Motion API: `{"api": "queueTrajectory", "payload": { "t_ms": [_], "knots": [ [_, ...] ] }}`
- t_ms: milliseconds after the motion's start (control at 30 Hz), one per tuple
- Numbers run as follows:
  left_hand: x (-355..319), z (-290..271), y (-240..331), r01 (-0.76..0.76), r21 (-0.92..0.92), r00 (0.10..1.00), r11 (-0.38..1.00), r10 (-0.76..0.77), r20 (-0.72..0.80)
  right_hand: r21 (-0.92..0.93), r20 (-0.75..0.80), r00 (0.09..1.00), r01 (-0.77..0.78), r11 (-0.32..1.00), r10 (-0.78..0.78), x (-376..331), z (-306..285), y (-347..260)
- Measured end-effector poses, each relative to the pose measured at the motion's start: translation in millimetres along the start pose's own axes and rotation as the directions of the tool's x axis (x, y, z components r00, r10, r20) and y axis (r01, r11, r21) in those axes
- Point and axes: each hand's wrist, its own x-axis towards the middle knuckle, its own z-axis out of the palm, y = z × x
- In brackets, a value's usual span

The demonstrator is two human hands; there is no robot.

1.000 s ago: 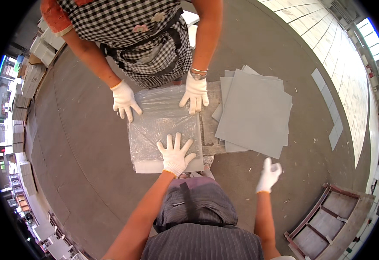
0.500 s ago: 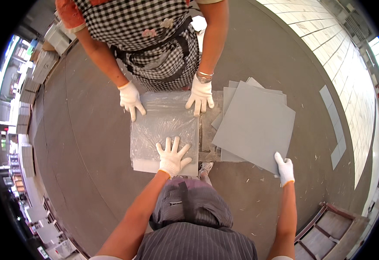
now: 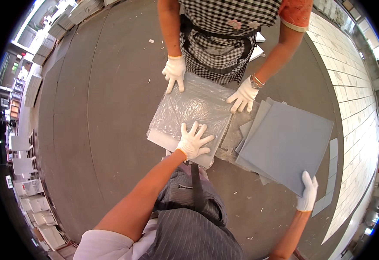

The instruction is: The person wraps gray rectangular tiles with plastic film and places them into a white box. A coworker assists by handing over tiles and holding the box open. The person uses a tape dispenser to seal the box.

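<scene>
down on the grey concrete floor (image 3: 90, 130), my two white-gloved hands work a tile wrapped in plastic and a stack beside it.

my left hand (image 3: 193, 141) lies flat, fingers spread wide, on the near edge of the clear crinkled plastic sheet (image 3: 193, 108) covering a pale square tile (image 3: 165, 141). my right hand (image 3: 308, 190) is closed on the near corner of the top grey square tile (image 3: 287, 145), which sits on a fanned stack just right of the plastic. across from me, a person in a checked apron (image 3: 219, 43) presses a gloved hand (image 3: 174, 71) and the other gloved hand (image 3: 242, 96) on the sheet's far edge.
</scene>
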Motion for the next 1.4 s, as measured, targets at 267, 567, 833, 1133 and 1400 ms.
{"api": "queueTrajectory", "payload": {
  "t_ms": [267, 567, 833, 1133, 1400],
  "knots": [
    [0, 3, -5, -0.010, -0.079, 1.000, 0.997, 0.011, 0.012, -0.576, 0.042, 0.991, 0.128, 0.807, -0.127, -91, 79, -127],
    [6, -4, -14, -0.017, -0.017, 0.960, 1.000, 0.021, 0.279, -0.727, 0.374, 0.923, 0.232, 0.646, 0.090, -86, 205, -171],
    [-12, 11, -23, -0.015, -0.212, 1.000, 0.977, 0.019, 0.020, -0.636, 0.704, 0.708, 0.665, 0.392, -0.059, -57, 312, -141],
    [-12, 19, -22, -0.015, -0.241, 1.000, 0.970, 0.016, 0.001, -0.502, 0.830, 0.544, 0.826, 0.258, -0.124, -35, 349, -121],
    [-8, 9, -18, 0.037, -0.304, 0.986, 0.952, 0.015, 0.167, -0.277, 0.920, 0.269, 0.961, 0.011, -0.287, -31, 318, -59]
  ]
}}
